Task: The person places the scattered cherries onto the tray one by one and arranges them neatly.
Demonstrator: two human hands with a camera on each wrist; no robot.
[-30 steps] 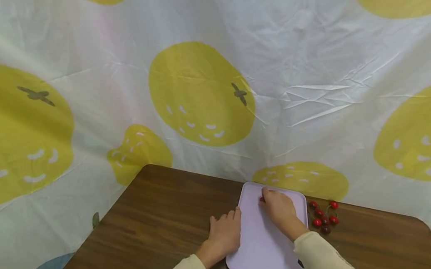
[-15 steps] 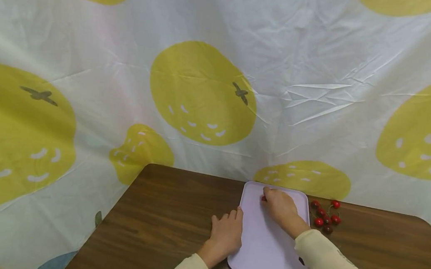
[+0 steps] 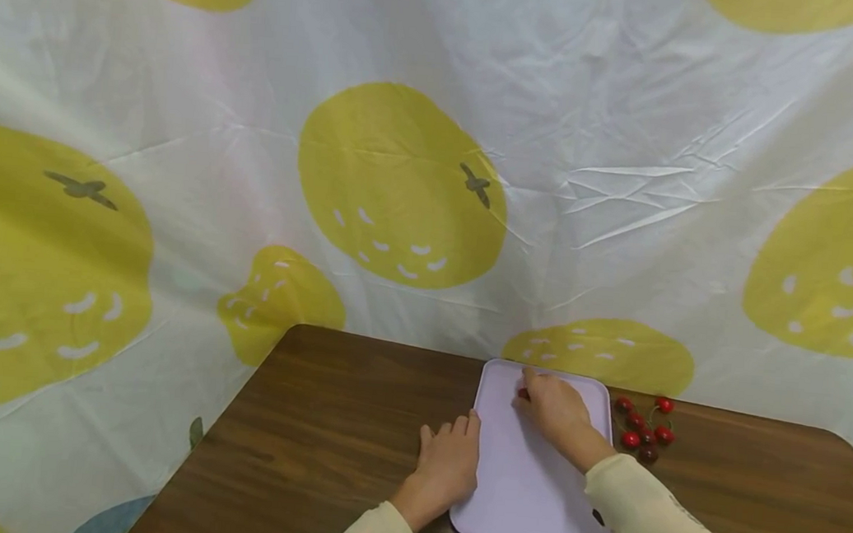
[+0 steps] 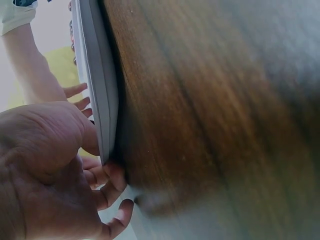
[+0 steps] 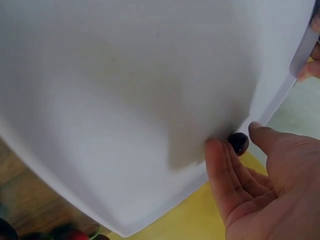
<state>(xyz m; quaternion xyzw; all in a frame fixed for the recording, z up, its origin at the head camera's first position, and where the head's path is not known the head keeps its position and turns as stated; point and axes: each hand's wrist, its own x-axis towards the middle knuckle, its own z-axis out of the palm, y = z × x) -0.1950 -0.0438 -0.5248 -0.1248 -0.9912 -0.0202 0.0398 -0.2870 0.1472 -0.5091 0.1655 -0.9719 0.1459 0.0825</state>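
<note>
Head view: left hand (image 3: 448, 464), fingers loosely extended, rests against the lilac tray (image 3: 522, 492); thumb and fingertips of the right hand (image 3: 554, 408) flank a cherry (image 5: 239, 144) at its far end, pinched or not being unclear.

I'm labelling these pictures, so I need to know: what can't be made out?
- Head view: most of the cherry behind the right hand.
- Head view: a dark object, largely covered by the right sleeve.
- Right wrist view: loose cherries, cut off by the bottom edge.
- Left wrist view: those cherries again, mostly behind the tray.
</note>
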